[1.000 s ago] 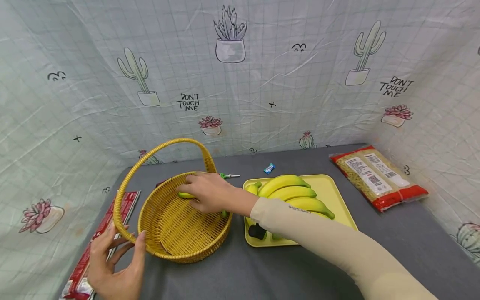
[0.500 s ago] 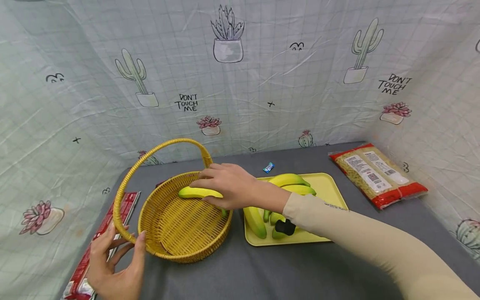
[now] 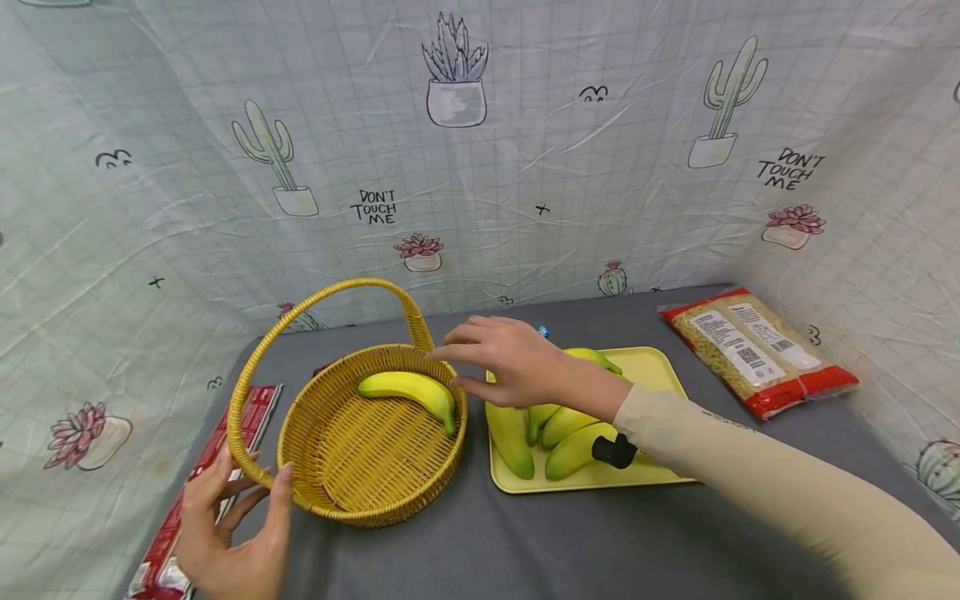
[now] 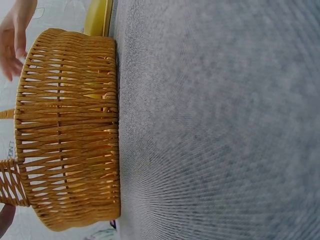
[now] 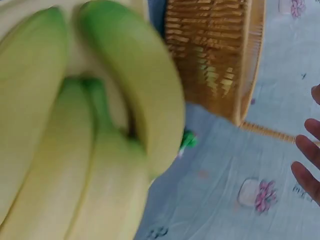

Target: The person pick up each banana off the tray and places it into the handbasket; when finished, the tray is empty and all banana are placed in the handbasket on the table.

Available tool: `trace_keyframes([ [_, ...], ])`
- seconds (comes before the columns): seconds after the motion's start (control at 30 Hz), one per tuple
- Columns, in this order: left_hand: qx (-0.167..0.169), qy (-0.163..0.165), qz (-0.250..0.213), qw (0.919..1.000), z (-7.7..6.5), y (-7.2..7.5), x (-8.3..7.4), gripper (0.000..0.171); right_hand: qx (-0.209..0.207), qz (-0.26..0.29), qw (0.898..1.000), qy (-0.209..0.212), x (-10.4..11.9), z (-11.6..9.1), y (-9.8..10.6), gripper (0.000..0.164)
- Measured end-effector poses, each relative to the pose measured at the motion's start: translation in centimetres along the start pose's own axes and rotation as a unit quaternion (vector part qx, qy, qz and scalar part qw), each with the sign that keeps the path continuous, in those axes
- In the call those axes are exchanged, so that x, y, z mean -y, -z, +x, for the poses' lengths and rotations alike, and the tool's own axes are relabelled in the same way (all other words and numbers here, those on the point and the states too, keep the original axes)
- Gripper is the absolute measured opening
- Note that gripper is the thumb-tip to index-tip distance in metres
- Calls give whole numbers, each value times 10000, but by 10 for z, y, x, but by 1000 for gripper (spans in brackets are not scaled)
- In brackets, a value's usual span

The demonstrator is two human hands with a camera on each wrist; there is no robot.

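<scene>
A round yellow wicker basket [image 3: 378, 509] with a tall hoop handle stands on the left of the table. One yellow banana [image 3: 411, 388] with a green tip lies inside it, along the back right. My left hand [image 3: 236, 533] holds the basket at the near foot of its handle, between thumb and fingers. Above the gap between basket and tray hovers my right hand [image 3: 510, 364], its fingers spread and holding nothing. Below that arm, several bananas [image 3: 510, 442] lie on a pale yellow tray [image 3: 663, 371]; the forearm partly hides them. They fill much of the right wrist view.
At the back right lies a red-and-clear bag [image 3: 757, 354] of pale food pieces. A red-and-white packet [image 3: 168, 525] lies left of the basket, partly behind my left hand. A small blue wrapper [image 3: 543, 331] peeks out behind my right hand.
My right hand has let go of the banana inside the basket and drawn back up and to the right, toward the tray. The left hand stays on the basket's handle.
</scene>
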State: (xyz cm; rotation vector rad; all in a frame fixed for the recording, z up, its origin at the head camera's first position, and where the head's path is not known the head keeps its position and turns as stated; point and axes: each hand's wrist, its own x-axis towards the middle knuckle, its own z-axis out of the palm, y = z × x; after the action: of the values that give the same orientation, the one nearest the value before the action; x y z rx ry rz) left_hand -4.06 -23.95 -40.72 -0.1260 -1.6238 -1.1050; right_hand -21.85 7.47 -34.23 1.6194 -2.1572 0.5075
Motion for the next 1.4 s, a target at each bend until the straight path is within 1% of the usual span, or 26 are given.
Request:
trace_keyframes([
  [0.2,-53,-15,-31,10000,-1,1,3,55,198,15,9994,-298,-16,-24,6,41],
  [0.37,-2,10,-66,10000,1,1,5,56,155,90,9987,-480,-29,-44,13,40],
  [0.47,-9,7,-69,10000,1,1,4,56,124,87,9981,-591,-36,-54,16,41],
  [0.6,-44,39,16,10000,1,2,1,57,255,56,9966,-781,-43,-66,17,42],
  [0.77,-24,71,68,9999,0,3,-2,57,450,11,9921,-1170,-53,-82,16,41],
  [0.9,-50,11,-126,9999,0,1,0,55,497,44,9887,-1416,-62,-96,15,40],
  [1.0,-74,-36,-178,9998,0,0,-2,53,580,72,9864,-1536,-69,-107,13,39],
  [1.17,-74,40,-115,9999,2,-2,-8,54,730,119,9829,-1689,-79,-123,9,38],
  [1.27,-86,50,-136,9999,2,-2,-8,54,730,181,9815,-1763,-85,-130,6,39],
  [1.4,-80,-8,-184,9998,1,-2,-8,53,707,483,9774,-1934,-92,-139,2,42],
])
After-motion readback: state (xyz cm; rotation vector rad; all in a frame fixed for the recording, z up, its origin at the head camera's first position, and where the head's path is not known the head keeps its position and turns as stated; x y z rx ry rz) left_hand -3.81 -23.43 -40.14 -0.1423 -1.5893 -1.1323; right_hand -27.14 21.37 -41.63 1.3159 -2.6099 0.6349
